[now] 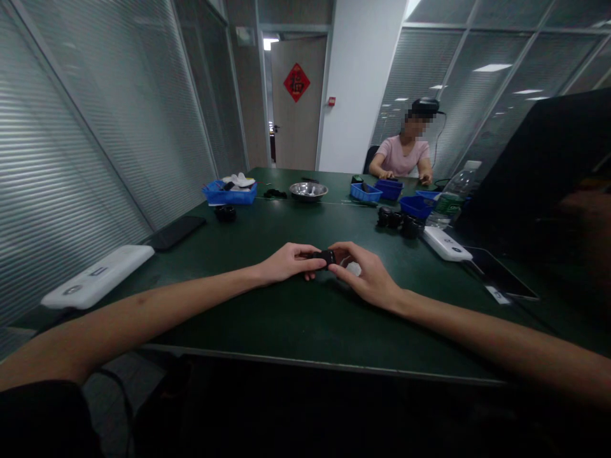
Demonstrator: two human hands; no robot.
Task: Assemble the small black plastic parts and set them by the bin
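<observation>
My left hand and my right hand meet over the middle of the dark green table. Both pinch a small black part between their fingertips, the left from the left side, the right from the right. The part is held just above the tabletop. Its shape is too small and dark to make out further.
A white power bank and a black phone lie at the left. Blue trays, a metal bowl, black parts, a water bottle and a white device stand beyond. A person in pink sits at the far end.
</observation>
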